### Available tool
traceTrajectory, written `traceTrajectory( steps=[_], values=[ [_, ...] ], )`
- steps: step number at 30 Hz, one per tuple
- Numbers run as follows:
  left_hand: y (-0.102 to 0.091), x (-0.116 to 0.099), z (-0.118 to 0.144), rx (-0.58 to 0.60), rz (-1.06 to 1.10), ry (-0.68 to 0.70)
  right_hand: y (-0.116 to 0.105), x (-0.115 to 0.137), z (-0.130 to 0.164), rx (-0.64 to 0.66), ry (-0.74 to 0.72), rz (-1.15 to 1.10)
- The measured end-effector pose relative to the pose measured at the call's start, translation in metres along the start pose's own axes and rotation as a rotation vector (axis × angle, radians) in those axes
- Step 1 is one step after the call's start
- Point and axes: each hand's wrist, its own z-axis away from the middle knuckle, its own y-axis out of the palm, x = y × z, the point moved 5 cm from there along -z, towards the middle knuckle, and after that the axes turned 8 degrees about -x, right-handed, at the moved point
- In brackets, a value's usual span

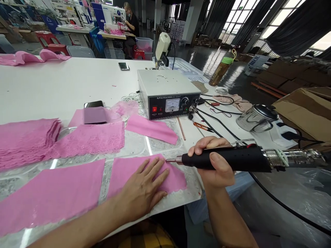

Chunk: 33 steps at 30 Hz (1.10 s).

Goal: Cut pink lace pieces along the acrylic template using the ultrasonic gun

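My left hand [147, 184] lies flat with its fingers spread on a pink fabric piece [176, 177] near the table's front edge. Wrapped around a black ultrasonic welding gun [224, 159] is my right hand [214, 160], to the right of that piece. The gun is held level, and its thin metal tip points left at the fabric's upper edge, close to my left fingertips. Whether the tip touches the cloth I cannot tell. Another pink piece [59, 193] lies flat to the left. Behind it are a stack of pink fabric [26, 139] and a lace-edged piece [90, 139].
A welding control box [168, 100] stands behind my hands, with cables running right. Around it are orange snips [203, 127], a glass jar [257, 117], a bottle [221, 71] and phones [123, 66]. A cardboard box [307, 110] is at right. A person [131, 26] sits at a far sewing machine.
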Motion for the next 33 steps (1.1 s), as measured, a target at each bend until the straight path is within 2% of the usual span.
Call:
traceTrajectory(
  steps=[11, 19, 24, 33],
  values=[
    [0.001, 0.000, 0.001, -0.033, 0.014, -0.009, -0.020, 0.019, 0.002, -0.024, 0.025, 0.064],
    [-0.001, -0.001, -0.001, -0.007, 0.011, -0.013, -0.017, 0.016, 0.002, 0.008, 0.027, 0.054],
    [-0.001, 0.000, 0.000, -0.030, 0.009, -0.006, -0.016, 0.017, -0.001, 0.010, 0.039, 0.042],
    [0.002, 0.001, 0.000, -0.072, -0.030, 0.041, -0.035, 0.041, -0.002, -0.065, 0.034, 0.134]
  ],
)
